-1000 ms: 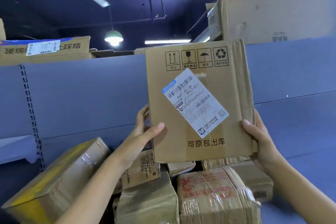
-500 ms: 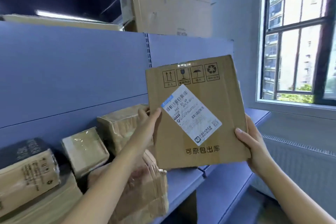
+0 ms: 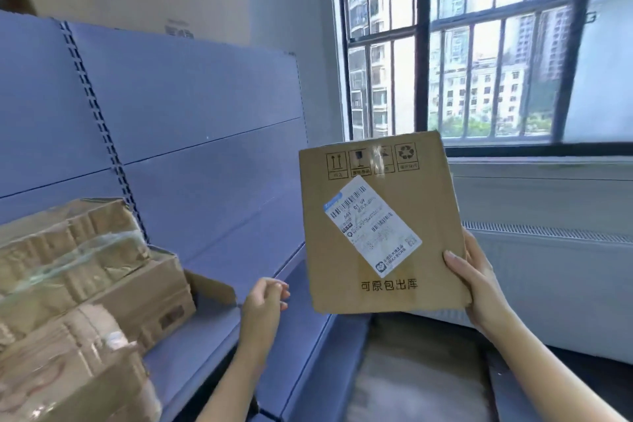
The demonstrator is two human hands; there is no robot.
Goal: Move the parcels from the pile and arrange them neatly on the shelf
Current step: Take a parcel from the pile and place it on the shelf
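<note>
Since the earlier frame, the left grip (image 3: 263, 298) has come off the parcel (image 3: 421, 192). It now hangs below and to the left of it, clear of the carton, with the fingers loosely curled around nothing. The view has also swung right, bringing the window (image 3: 479, 44) into the upper right.

**Current state**
- The right grip (image 3: 469, 281) alone carries the parcel. It is clamped on the lower right edge, with the thumb on the front face and the fingers behind.
- The parcel is in the air, upright and slightly tilted, with its front face toward the camera. It touches nothing else.
- It appears to sit near the right end of the shelf (image 3: 219, 260), not over the shelf board.

**Hazards**
1. Pivot or slip. The parcel is held at one edge, so most of the carton hangs to the left of the hold. It could rotate downward or slide out.
2. Fall path. If released here, the parcel would probably land on the floor, not the shelf.
3. Snagging on placement. The stacked parcels (image 3: 75, 250) on the left are tape-wrapped and uneven, and an open flap (image 3: 212, 286) juts toward the bare board. A parcel pushed in from the right could catch on the flap or shift the stack.

**Parcel appearance**
- Flat, roughly square, brown corrugated carton.
- Four handling symbols run along the top.
- A white shipping label (image 3: 371, 226) with barcodes is stuck on askew at the centre, above a line of printed characters.
- The lower right corner looks scuffed.
- Weight and contents cannot be determined.
</note>
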